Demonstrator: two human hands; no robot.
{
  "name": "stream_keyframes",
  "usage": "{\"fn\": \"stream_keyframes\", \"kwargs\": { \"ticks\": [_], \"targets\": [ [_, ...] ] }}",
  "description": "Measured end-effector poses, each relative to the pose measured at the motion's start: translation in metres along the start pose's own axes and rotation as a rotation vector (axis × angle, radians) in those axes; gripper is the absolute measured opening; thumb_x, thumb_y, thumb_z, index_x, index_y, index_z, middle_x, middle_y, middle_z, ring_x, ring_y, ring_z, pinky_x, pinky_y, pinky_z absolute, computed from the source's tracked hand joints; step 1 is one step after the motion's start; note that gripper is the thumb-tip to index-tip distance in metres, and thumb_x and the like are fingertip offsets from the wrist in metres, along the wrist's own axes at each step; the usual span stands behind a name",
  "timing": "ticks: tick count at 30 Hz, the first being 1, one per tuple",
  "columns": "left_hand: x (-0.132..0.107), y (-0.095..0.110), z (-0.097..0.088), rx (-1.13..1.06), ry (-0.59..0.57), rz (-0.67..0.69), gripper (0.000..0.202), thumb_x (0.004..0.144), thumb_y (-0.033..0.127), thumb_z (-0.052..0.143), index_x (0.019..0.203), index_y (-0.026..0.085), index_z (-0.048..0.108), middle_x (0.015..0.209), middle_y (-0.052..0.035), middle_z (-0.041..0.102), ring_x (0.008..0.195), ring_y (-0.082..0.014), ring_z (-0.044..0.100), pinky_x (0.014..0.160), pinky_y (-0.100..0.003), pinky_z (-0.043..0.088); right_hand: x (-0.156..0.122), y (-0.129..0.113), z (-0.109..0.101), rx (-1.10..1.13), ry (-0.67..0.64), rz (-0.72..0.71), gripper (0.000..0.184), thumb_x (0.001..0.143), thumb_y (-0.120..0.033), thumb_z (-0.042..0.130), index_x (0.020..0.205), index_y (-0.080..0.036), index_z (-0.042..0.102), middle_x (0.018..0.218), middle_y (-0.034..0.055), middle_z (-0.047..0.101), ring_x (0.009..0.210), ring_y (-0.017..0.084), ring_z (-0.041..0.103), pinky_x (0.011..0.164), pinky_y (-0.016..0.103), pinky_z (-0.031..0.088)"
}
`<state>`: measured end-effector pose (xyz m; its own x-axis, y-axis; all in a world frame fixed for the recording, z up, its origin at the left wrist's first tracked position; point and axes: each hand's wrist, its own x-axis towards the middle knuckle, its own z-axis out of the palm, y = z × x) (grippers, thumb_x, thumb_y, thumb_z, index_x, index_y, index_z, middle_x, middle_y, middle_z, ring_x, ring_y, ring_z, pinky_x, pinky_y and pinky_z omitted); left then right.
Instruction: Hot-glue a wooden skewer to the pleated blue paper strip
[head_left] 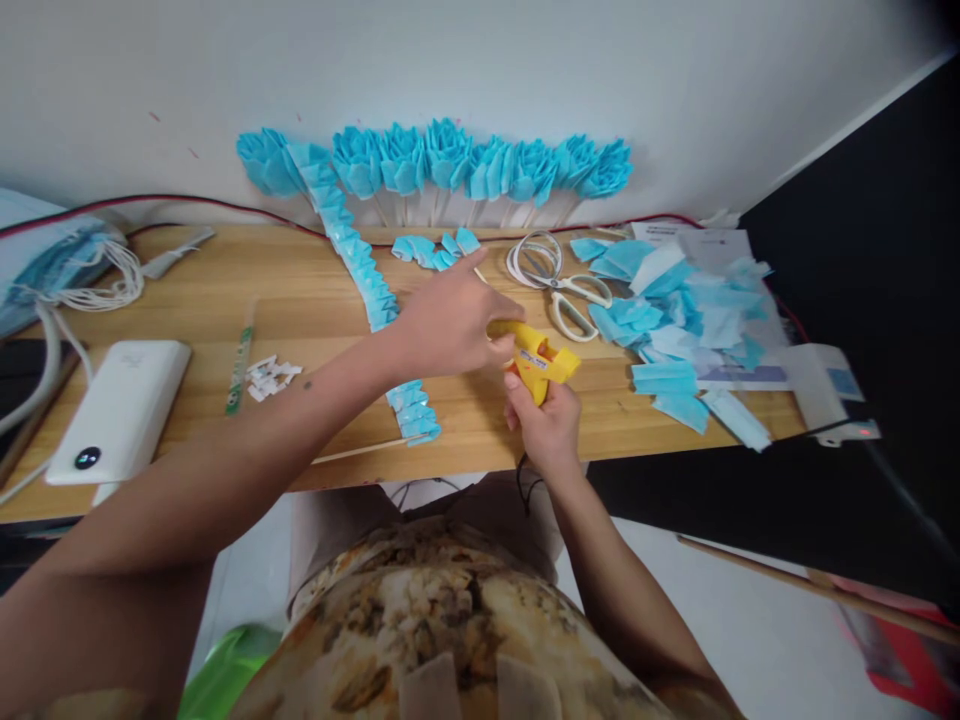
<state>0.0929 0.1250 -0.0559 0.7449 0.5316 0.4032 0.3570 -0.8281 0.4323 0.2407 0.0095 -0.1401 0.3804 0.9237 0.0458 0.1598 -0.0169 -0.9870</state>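
My right hand [550,420] is wrapped round the handle of a yellow hot glue gun [536,358] above the front of the wooden table. At the gun's left end, my left hand [454,315] has its thumb and fingers closed round the yellow body; its fingertips are partly hidden. Under my left forearm runs a long pleated strip of blue crepe paper [360,265], with shiny patches along it. Its near end lies by a thin wooden stick [367,450] at the table edge. A short pleated blue piece [424,250] lies just beyond my left hand.
Several blue paper flowers [448,155] on sticks lean against the wall. Scissors [574,300] and a roll of tape [536,260] lie right of centre, beside a pile of blue scraps [675,310]. A white power bank [124,410] and white paper bits [271,378] are at left.
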Motion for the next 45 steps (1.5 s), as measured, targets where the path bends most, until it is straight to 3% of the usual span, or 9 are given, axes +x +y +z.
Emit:
{"fn": "stream_keyframes", "kwargs": {
  "ticks": [9, 18, 22, 25, 29, 34, 37, 40, 45],
  "targets": [
    [-0.001, -0.012, -0.007, -0.05, -0.057, -0.015, 0.035, 0.087, 0.012, 0.051, 0.096, 0.026, 0.081, 0.085, 0.0021, 0.081, 0.079, -0.0189, 0.075, 0.13, -0.058, 0.032, -0.001, 0.003, -0.001, -0.047, -0.018, -0.031, 0.039, 0.079, -0.057, 0.077, 0.071, -0.022, 0.061, 0.047, -0.0049, 0.054, 0.043, 0.011, 0.048, 0.042, 0.024, 0.038],
    [-0.009, -0.011, -0.015, -0.166, -0.037, -0.003, 0.036, 0.099, 0.024, 0.051, 0.128, 0.026, 0.073, 0.119, -0.0017, 0.08, 0.115, -0.0186, 0.073, 0.134, -0.057, 0.022, 0.005, -0.003, -0.001, 0.151, -0.09, 0.094, 0.047, 0.075, -0.065, 0.077, 0.079, -0.02, 0.061, 0.045, -0.0083, 0.05, 0.035, 0.008, 0.043, 0.036, 0.022, 0.035],
    [-0.011, -0.008, -0.015, -0.151, 0.121, -0.049, 0.032, 0.098, 0.021, 0.047, 0.115, 0.026, 0.074, 0.112, -0.0001, 0.08, 0.107, -0.0173, 0.074, 0.123, -0.052, 0.043, 0.004, -0.005, -0.002, 0.189, -0.102, 0.09, 0.049, 0.076, -0.067, 0.076, 0.083, -0.02, 0.062, 0.045, -0.009, 0.049, 0.035, 0.007, 0.041, 0.036, 0.021, 0.033],
    [-0.01, -0.008, -0.02, -0.113, 0.279, -0.125, 0.03, 0.095, 0.015, 0.043, 0.093, 0.022, 0.072, 0.091, -0.0016, 0.078, 0.088, -0.0172, 0.072, 0.099, -0.041, 0.059, 0.003, -0.008, -0.003, 0.223, -0.11, 0.089, 0.048, 0.077, -0.066, 0.076, 0.085, -0.02, 0.063, 0.046, -0.0096, 0.048, 0.036, 0.007, 0.04, 0.037, 0.021, 0.031],
    [-0.011, -0.006, -0.023, -0.039, 0.291, -0.14, 0.028, 0.092, 0.014, 0.043, 0.079, 0.021, 0.066, 0.075, -0.0024, 0.07, 0.075, -0.0192, 0.067, 0.082, -0.039, 0.059, 0.002, -0.013, -0.002, 0.269, -0.126, 0.089, 0.045, 0.08, -0.063, 0.076, 0.082, -0.02, 0.061, 0.046, -0.0101, 0.048, 0.036, 0.006, 0.04, 0.039, 0.021, 0.033],
    [-0.013, -0.003, -0.017, -0.028, 0.274, -0.131, 0.029, 0.096, 0.016, 0.047, 0.101, 0.024, 0.075, 0.076, -0.0002, 0.072, 0.079, -0.0191, 0.07, 0.092, -0.041, 0.056, 0.001, -0.008, 0.001, 0.307, -0.134, 0.087, 0.042, 0.08, -0.059, 0.079, 0.081, -0.02, 0.062, 0.047, -0.0097, 0.049, 0.036, 0.006, 0.041, 0.039, 0.02, 0.032],
    [-0.013, -0.004, -0.012, -0.038, 0.225, -0.029, 0.023, 0.097, 0.027, 0.06, 0.114, 0.024, 0.075, 0.101, -0.0044, 0.079, 0.103, -0.0235, 0.072, 0.103, -0.045, 0.053, 0.001, -0.003, 0.003, 0.269, -0.111, 0.093, 0.043, 0.078, -0.059, 0.079, 0.082, -0.019, 0.065, 0.045, -0.0089, 0.051, 0.035, 0.006, 0.041, 0.037, 0.02, 0.032],
    [-0.012, -0.006, -0.008, -0.045, 0.102, 0.057, 0.024, 0.097, 0.034, 0.067, 0.115, 0.021, 0.076, 0.118, -0.0079, 0.079, 0.116, -0.0262, 0.071, 0.119, -0.053, 0.043, 0.001, -0.002, 0.004, 0.233, -0.096, 0.104, 0.042, 0.077, -0.058, 0.079, 0.08, -0.019, 0.064, 0.045, -0.0079, 0.052, 0.035, 0.007, 0.044, 0.036, 0.02, 0.034],
    [-0.011, -0.004, -0.007, -0.052, -0.037, 0.046, 0.021, 0.101, 0.028, 0.06, 0.113, 0.021, 0.076, 0.116, -0.0056, 0.08, 0.112, -0.0242, 0.074, 0.129, -0.058, 0.029, -0.002, -0.004, 0.005, 0.18, -0.07, 0.097, 0.041, 0.076, -0.057, 0.077, 0.08, -0.018, 0.065, 0.044, -0.0084, 0.051, 0.034, 0.007, 0.044, 0.036, 0.02, 0.035]
  ]
}}
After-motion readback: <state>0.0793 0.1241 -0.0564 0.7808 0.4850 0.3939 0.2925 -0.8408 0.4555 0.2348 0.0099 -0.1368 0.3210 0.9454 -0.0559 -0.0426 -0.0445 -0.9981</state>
